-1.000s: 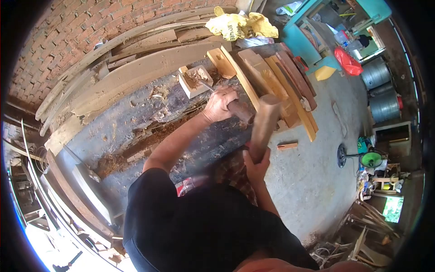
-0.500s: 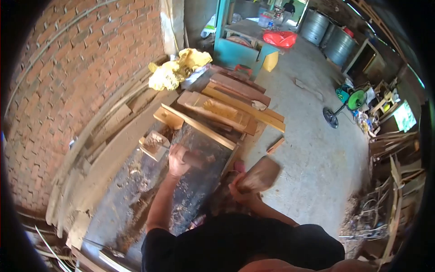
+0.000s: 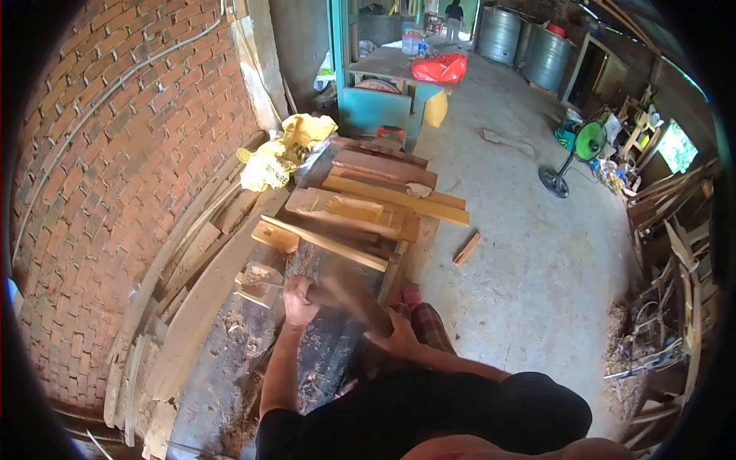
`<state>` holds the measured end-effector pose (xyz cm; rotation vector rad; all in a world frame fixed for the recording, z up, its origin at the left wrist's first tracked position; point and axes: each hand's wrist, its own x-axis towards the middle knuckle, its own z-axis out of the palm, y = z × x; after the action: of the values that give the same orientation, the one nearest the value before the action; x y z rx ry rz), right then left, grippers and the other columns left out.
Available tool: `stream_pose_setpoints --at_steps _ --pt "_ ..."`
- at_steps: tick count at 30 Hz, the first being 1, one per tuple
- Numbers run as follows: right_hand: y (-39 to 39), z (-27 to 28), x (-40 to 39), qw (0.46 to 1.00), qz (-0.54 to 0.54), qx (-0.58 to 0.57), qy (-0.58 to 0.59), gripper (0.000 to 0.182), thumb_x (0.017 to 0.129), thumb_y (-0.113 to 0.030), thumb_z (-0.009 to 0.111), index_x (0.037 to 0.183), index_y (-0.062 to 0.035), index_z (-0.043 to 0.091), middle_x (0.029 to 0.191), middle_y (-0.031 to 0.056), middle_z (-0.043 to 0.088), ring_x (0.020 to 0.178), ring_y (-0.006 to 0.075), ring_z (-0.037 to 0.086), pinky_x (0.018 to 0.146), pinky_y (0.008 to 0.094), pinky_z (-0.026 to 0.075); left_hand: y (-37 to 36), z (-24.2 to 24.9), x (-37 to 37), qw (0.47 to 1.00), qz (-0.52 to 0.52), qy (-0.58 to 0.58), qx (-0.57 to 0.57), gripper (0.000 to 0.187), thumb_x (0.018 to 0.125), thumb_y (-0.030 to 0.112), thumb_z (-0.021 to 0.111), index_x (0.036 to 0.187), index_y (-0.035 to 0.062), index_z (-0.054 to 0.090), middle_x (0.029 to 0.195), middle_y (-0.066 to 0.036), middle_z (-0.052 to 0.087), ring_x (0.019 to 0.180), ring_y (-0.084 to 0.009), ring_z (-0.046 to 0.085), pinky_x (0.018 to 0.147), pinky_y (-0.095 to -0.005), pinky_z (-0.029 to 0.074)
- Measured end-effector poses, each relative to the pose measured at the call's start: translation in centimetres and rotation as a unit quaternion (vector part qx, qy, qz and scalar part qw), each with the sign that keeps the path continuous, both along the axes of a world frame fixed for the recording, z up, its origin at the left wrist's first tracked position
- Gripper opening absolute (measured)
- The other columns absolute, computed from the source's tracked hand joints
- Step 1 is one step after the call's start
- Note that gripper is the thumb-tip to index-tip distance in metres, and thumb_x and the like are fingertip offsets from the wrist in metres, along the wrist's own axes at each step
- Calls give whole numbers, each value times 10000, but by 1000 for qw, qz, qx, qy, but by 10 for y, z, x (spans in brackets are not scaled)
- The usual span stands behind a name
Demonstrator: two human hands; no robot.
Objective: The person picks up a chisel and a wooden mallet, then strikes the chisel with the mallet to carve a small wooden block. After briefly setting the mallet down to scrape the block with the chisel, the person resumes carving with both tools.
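My left hand [image 3: 300, 301] is closed round a chisel, its thin metal shaft pointing left into a small wooden block [image 3: 259, 277]. That block has a rough hollow and sits on the dark bench [image 3: 322, 360], with shavings scattered around. In my right hand [image 3: 397, 336] is a wooden mallet [image 3: 351, 295], smeared by motion. The mallet's far end is close to the chisel's handle end beside my left fist; contact cannot be made out in the blur.
Beyond the block lie a long wooden strip [image 3: 326, 243], a notched wooden piece [image 3: 276, 236] and several boards [image 3: 387, 169]. A yellow bag [image 3: 268, 166] rests near the brick wall [image 3: 138, 153]. A green fan [image 3: 589, 142] stands on the concrete floor; a person [image 3: 454, 19] is far back.
My right hand has swung the mallet leftward, from out over the floor to beside my left fist. The left hand keeps its hold on the chisel. The camera view has shifted slightly.
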<state>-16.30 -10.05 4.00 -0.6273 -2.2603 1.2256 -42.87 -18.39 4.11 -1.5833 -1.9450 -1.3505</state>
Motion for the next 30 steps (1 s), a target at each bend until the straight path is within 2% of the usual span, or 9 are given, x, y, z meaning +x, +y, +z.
stream_pose_setpoints --at_steps 8,10,14,17,19,23,26,27,30 --pt "16 59 21 997 -73 -9 36 663 753 -405 794 1158 51 534 974 235 656 938 354 660 801 424 513 5 37 -10 992 44 -94 66 215 683 74 787 755 55 586 717 -107 605 664 -285 608 605 -390 478" --pt "12 68 28 995 -98 0 2 655 750 -397 798 1145 57 540 971 229 656 928 348 655 805 405 512 5 47 -13 975 66 -182 105 226 732 54 783 765 56 559 697 -60 602 618 -151 577 575 -291 473" --pt "17 56 32 999 -29 -27 -15 652 747 -387 803 1142 59 538 971 225 656 935 351 655 791 390 514 10 39 -2 994 27 -61 89 161 751 20 719 774 50 563 668 -60 601 598 -112 558 583 -292 491" --pt "11 38 35 998 -22 -37 -37 634 745 -364 809 1131 59 540 962 207 662 931 322 656 786 384 511 -2 6 1 993 59 -89 -44 337 569 72 681 900 44 630 910 -187 612 841 -401 597 747 -460 502" --pt "26 -12 41 995 -70 37 -64 591 752 -316 809 1126 52 536 965 178 650 895 280 645 774 374 510 -7 31 11 997 62 -40 -10 289 582 53 703 847 48 588 850 -169 612 836 -399 593 732 -457 490" --pt "12 41 28 993 -54 -97 -30 546 738 -240 823 1113 36 538 998 148 625 848 248 618 782 378 496 -7 29 3 998 35 -34 42 231 631 71 724 813 68 582 735 -126 565 717 -351 580 637 -444 446" --pt "17 53 30 973 -43 -166 155 611 721 -21 793 1225 -6 448 880 75 613 798 156 615 756 277 502 -7 32 2 998 42 -31 42 247 629 103 750 805 73 579 718 -108 563 710 -331 581 647 -431 442" --pt "32 49 33 987 13 26 160 509 779 -61 745 1189 -14 446 861 86 605 750 169 604 766 298 492 -6 30 1 998 45 -37 40 247 629 103 750 805 73 579 718 -108 563 710 -331 581 647 -431 442" --pt "33 45 17 971 87 43 218 489 843 -234 702 1189 -15 435 812 121 614 714 213 605 810 367 475 -8 28 0 999 29 -17 14 292 696 204 822 792 73 579 720 -88 569 706 -300 583 661 -401 450"
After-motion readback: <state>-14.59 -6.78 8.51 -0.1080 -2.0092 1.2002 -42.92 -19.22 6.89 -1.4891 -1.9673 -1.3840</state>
